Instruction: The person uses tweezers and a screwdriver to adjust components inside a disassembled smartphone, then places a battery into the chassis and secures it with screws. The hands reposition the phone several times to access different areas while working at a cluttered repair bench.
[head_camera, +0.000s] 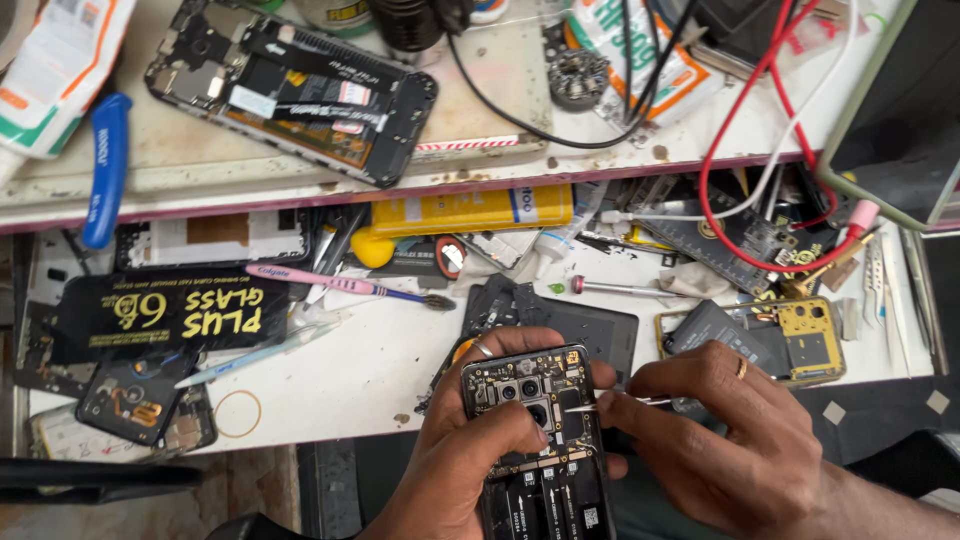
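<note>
My left hand (455, 460) is clenched round an opened phone (540, 440) w/ its back cover off, thumb lying across the board just below the camera lenses, fingers wrapped behind the top edge. The phone sits at bottom centre, upright and tilted a bit, above the front edge of the white bench (370, 370). My right hand (730, 440) is closed on thin metal tweezers (600, 405), pinched btwn thumb and fingers; the tips reach onto the phone's board, right of the lenses. There's a ring on that hand.

Everything else taken from the opened phone: just behind it, touching or nearly so, lies a dark flat panel (590, 330). Right of it, near my right hand, a grey battery (715, 330) and a gold-coloured frame piece (810, 345) sit side by side. Behind and left of the phone, a pink toothbrush (345, 285) lies flat, and further left a black packet w/ yellow print (170, 310). Below that packet, well left of the phone, a small dark phone board (135, 400) and a thin rubber band (238, 413). Behind the toothbrush, a yellow tube (470, 212) lies under the shelf edge. On the shelf (200, 180) above, far behind the phone, another stripped phone (290, 90) lies slantwise, w/ a blue-handled tool (105, 165) at far left. Red and white wires (715, 170) loop down behind and right of the phone, over a dark ruler-like strip (720, 235). Can't tell what the tweezers are gripping, if anything.
</note>
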